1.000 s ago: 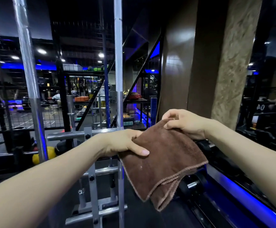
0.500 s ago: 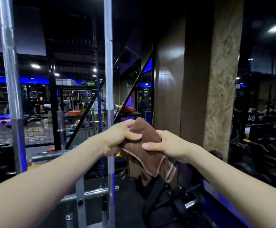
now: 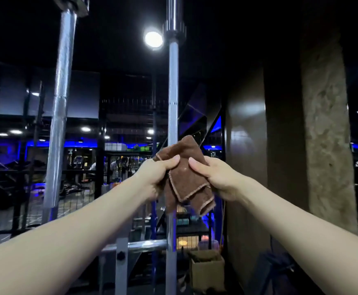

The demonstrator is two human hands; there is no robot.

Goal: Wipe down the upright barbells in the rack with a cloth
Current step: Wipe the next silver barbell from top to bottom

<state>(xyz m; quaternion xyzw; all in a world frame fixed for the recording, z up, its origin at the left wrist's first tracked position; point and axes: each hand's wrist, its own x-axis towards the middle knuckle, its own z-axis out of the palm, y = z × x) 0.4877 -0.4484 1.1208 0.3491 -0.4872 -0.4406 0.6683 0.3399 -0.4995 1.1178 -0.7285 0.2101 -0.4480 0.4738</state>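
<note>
Thick barbell: a thick upright silver steel barbell [image 3: 59,116] stands at 10 o'clock in the head view, well apart from both hands.
Left hand: the left hand [image 3: 152,177] sits just left of centre, its fingers [image 3: 167,163] curled onto the left side of the cloth and gripping it, thumb tip pressed on the front.
Cloth: the folded brown microfibre cloth with pale stitched edges [image 3: 185,177] is held at centre between the two hands, against the thin bar; its top corner rises above the fingers toward 12 o'clock and its loose folds hang toward 6 o'clock.
Thin barbell: a thin upright chrome barbell [image 3: 172,92] runs from 12 to 6 o'clock, passing behind the cloth.
Right hand: the right hand [image 3: 218,179] pinches the cloth's right side, thumb on the front.
Rack: a grey metal rack crossbar [image 3: 146,244] meets the thin bar toward 6 o'clock.
Box: a brown cardboard box [image 3: 208,271] stands on the floor at 5 o'clock.
</note>
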